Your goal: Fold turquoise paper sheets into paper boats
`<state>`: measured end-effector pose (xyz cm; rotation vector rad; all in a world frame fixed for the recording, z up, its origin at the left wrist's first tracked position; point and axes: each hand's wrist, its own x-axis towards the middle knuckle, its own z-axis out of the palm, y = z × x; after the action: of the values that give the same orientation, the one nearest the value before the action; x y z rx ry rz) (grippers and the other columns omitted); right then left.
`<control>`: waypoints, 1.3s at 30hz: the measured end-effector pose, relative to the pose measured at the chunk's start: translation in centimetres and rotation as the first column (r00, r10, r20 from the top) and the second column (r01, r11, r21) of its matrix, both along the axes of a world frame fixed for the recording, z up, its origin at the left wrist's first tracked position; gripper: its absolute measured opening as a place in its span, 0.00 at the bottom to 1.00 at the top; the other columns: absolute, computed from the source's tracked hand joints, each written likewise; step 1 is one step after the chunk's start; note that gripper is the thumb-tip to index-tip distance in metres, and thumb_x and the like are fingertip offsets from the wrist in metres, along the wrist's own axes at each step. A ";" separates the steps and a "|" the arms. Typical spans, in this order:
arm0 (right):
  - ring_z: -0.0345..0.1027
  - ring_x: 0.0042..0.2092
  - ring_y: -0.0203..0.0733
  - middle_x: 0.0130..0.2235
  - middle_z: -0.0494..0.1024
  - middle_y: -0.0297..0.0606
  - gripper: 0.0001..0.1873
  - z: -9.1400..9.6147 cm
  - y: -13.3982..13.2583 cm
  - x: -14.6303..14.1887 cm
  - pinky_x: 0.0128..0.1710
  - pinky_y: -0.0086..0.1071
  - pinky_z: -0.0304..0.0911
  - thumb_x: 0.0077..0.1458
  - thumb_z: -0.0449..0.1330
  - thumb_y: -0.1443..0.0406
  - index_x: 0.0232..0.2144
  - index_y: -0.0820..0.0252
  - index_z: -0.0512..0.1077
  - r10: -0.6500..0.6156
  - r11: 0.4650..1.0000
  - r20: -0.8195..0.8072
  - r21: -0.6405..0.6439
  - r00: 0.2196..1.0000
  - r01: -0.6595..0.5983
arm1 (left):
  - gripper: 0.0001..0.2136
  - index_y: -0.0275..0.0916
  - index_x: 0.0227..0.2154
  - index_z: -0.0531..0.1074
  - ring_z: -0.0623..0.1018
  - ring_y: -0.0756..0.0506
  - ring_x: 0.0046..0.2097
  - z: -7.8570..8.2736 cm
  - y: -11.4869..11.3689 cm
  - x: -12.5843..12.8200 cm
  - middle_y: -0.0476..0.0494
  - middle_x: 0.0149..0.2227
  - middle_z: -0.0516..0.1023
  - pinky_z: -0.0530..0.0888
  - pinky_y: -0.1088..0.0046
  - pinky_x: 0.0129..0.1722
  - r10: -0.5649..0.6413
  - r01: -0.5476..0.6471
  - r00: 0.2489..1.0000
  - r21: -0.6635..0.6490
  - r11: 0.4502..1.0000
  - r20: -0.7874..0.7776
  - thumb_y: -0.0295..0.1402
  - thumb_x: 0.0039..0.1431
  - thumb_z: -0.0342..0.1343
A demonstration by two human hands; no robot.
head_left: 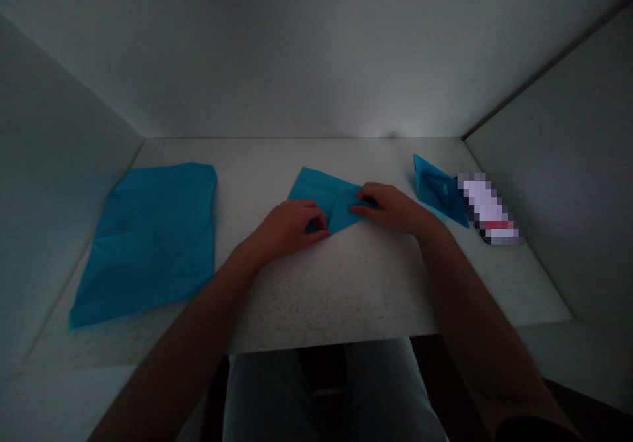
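Note:
A folded piece of blue paper [324,188] lies on the table in front of me, with a crease running across its middle. My left hand [295,225] is closed at its lower left edge, thumb and curled fingers on the paper. At the right end, my right hand [388,208] pinches the same paper between thumb and fingers. Parts of the paper are hidden beneath both hands. Farther right stands a folded blue paper shape [438,191], apart from my right hand.
Several creases mark a large blue sheet [153,237], flat at the left near my left forearm. A blurred-out flat object, perhaps a phone [487,208], sits against the folded shape at the right. White walls [306,53] enclose the white table [336,297] at the back and sides.

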<state>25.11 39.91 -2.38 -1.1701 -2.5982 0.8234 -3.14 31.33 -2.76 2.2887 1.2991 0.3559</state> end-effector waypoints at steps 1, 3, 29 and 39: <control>0.72 0.40 0.50 0.40 0.78 0.44 0.17 -0.2 0.0 -0.1 0.42 0.41 0.62 0.66 0.62 0.49 0.37 0.55 0.74 -0.003 1.000 0.002 0.024 1.000 0.003 | 0.08 0.43 0.41 0.83 0.81 0.40 0.45 0.0 -0.1 0.1 0.43 0.44 0.84 0.73 0.62 0.46 0.014 -0.014 1.000 -0.003 1.000 -0.019 0.40 0.71 0.65; 0.73 0.42 0.52 0.43 0.79 0.46 0.16 -0.6 0.2 -0.2 0.44 0.42 0.64 0.66 0.61 0.50 0.39 0.55 0.74 -0.010 0.998 0.013 0.066 1.000 0.009 | 0.08 0.42 0.42 0.82 0.81 0.39 0.45 0.0 -0.3 0.4 0.43 0.43 0.83 0.73 0.62 0.46 0.044 -0.044 0.998 -0.002 0.999 -0.053 0.41 0.70 0.66; 0.68 0.62 0.70 0.58 0.69 0.56 0.35 -2.5 1.0 1.8 0.63 0.62 0.67 0.58 0.72 0.41 0.57 0.54 0.69 -0.303 0.926 0.072 0.259 0.950 0.276 | 0.24 0.46 0.72 0.74 0.81 0.36 0.51 -0.7 -1.0 2.2 0.35 0.53 0.81 0.75 0.59 0.51 0.074 -0.054 0.971 0.093 0.994 -0.226 0.46 0.79 0.53; 0.71 0.59 0.63 0.57 0.70 0.53 0.23 -2.3 2.2 4.2 0.62 0.57 0.69 0.64 0.66 0.49 0.54 0.54 0.70 -0.363 0.918 0.011 0.177 0.932 0.356 | 0.25 0.46 0.72 0.74 0.81 0.36 0.50 -0.4 -0.9 2.3 0.35 0.53 0.81 0.76 0.59 0.51 0.073 -0.055 0.969 0.082 0.995 -0.238 0.46 0.79 0.53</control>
<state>29.27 42.16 -4.68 -1.5599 -2.3186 0.4902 -0.85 30.42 -3.17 2.4158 1.5033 0.1528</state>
